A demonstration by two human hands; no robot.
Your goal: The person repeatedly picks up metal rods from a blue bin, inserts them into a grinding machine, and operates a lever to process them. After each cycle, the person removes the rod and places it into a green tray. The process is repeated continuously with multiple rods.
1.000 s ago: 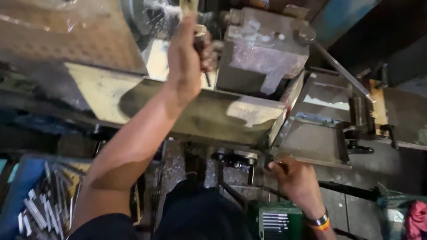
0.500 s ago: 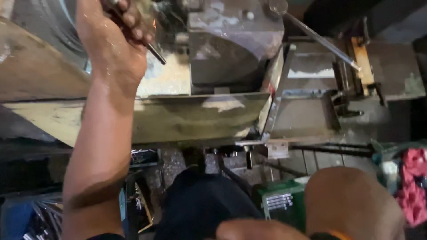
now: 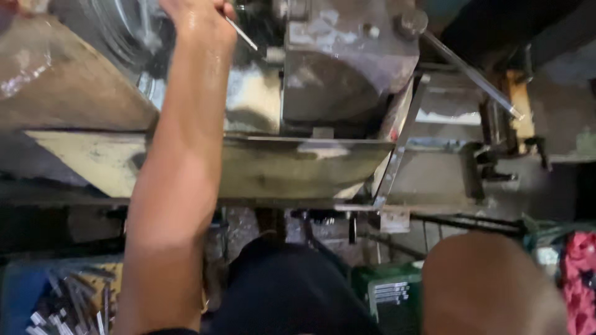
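My left hand (image 3: 197, 18) is raised at the top of the view, fingers closed around a thin metal rod (image 3: 241, 33) that slants down to the right. It is beside a grey, worn metal block (image 3: 347, 68) of a heavy machine. A shiny round metal part (image 3: 121, 37) sits just left of the hand. My right hand (image 3: 490, 285) is a blurred shape very close to the camera at the bottom right. Its fingers are hidden and it touches nothing I can see.
A dirty, pale sheet-metal tray (image 3: 298, 170) runs under the block. A long steel lever (image 3: 472, 74) slants to the right. Below are a blue bin of metal rods (image 3: 68, 304), a green box (image 3: 391, 291) and a pink-red cloth (image 3: 580, 279).
My left hand has moved up and left toward the top edge of the view. My right hand has left the controls under the tray and come close to the camera.
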